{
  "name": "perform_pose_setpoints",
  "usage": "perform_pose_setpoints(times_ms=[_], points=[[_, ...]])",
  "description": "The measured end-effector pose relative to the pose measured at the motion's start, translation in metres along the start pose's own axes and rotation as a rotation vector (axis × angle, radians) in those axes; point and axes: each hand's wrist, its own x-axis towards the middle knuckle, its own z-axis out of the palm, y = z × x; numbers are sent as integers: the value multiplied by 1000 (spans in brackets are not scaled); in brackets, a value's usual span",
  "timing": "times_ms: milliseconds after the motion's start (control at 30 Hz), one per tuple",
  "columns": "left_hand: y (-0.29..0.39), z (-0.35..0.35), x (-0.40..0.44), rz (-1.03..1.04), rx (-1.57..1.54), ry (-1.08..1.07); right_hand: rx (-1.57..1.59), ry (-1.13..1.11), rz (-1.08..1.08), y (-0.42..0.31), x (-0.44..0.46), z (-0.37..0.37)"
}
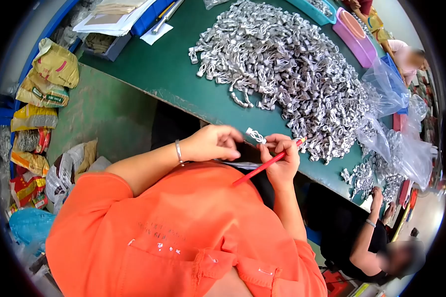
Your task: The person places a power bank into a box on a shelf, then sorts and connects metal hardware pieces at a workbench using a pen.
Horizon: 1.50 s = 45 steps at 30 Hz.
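My right hand pinches a small silver-grey metal part with looped links between thumb and fingertips. A red pencil is tucked in the same hand, its tip toward the pile. My left hand, with a bracelet on the wrist, is just left of the metal part, apart from it. Its fingers are loosely curled and slightly blurred, with nothing visible in them. Beyond both hands, a large heap of similar metal parts covers much of the green table.
Papers and a grey bin occupy the table's left end. Pink and turquoise trays stand at the back. Clear plastic bags lie right. A co-worker's hand is at a smaller pile. Sacks line the left.
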Motion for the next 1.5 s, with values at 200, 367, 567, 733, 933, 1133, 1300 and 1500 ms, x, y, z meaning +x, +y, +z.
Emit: perform_pose_setpoints(times_ms=[200, 367, 567, 733, 933, 1133, 1300, 1500], points=[[25, 11, 12, 199, -241, 121, 79, -72, -46, -4, 0, 3], [22, 16, 10, 337, 68, 159, 339, -29, 182, -2, -2, 2], [28, 18, 11, 565, 185, 193, 319, -18, -17, -7, 3, 0], [32, 12, 9, 707, 527, 189, 166, -85, -82, -8, 3, -8], [14, 8, 4, 531, 630, 146, 58, -187, 77, -7, 2, -12], [20, 5, 8, 546, 744, 182, -393, -125, -239, -2, 46, 10], [28, 4, 4, 380, 640, 331, -578, -123, -364, 17, 67, 35], [25, 0, 6, 168, 125, 368, 268, -65, 300, 12, 47, 17]])
